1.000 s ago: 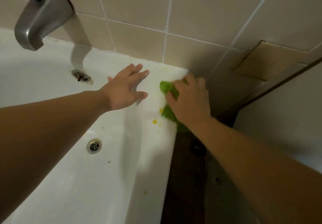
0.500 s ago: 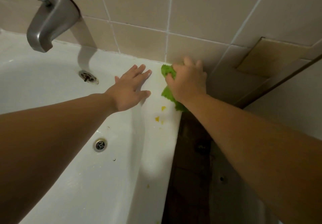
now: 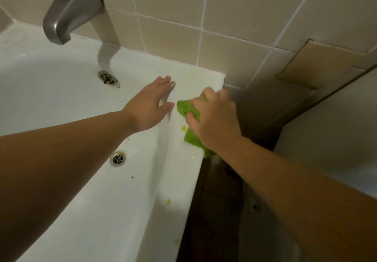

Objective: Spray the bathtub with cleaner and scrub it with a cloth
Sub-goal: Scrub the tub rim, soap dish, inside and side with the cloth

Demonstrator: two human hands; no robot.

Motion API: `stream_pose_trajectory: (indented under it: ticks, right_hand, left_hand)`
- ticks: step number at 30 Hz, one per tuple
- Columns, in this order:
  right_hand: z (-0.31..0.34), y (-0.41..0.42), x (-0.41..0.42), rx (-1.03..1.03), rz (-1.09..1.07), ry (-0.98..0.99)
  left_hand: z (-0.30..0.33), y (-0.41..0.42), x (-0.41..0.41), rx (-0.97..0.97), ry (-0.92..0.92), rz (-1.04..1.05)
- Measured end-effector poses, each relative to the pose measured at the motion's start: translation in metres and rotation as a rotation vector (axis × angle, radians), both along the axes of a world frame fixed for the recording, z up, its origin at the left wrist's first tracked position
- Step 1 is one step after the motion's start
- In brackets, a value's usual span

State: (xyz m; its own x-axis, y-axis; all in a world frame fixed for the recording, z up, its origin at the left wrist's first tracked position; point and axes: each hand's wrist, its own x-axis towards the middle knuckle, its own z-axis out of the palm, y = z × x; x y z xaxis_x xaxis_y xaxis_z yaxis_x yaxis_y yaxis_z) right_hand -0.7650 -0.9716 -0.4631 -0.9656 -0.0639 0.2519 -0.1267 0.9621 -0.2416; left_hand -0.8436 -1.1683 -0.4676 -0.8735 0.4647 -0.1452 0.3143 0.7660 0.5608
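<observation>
Bathtub [image 3: 61, 102] — white, yellow-flecked rim; right hand [image 3: 214, 119] grip around green cloth [image 3: 188, 110], left hand [image 3: 150, 106] flat.

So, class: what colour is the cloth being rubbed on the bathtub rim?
Bright green cloth, under the right hand; the head view shows it.

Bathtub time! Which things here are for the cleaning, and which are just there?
For the cleaning:
- bathtub, being scrubbed along its rim
- green cloth, in the right hand
- left hand, flat on the tub, steadying
- yellow spots to wipe off

Just there:
- tap
- overflow plate
- drain
- wall tiles
</observation>
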Motion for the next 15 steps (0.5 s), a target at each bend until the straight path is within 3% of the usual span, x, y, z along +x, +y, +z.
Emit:
stream_pose_trajectory:
  ticks: [4, 9, 15]
  right_hand:
    - [-0.004, 0.016, 0.051, -0.059, 0.165, -0.004]
    - [-0.004, 0.023, -0.026, -0.019, -0.018, 0.035]
    - [-0.003, 0.009, 0.072, -0.043, 0.162, -0.038]
  left_hand:
    - [0.009, 0.002, 0.029, 0.051, -0.052, 0.118]
    - [0.009, -0.003, 0.084, 0.159, -0.209, 0.306]
    - [-0.003, -0.001, 0.139, 0.296, -0.348, 0.412]
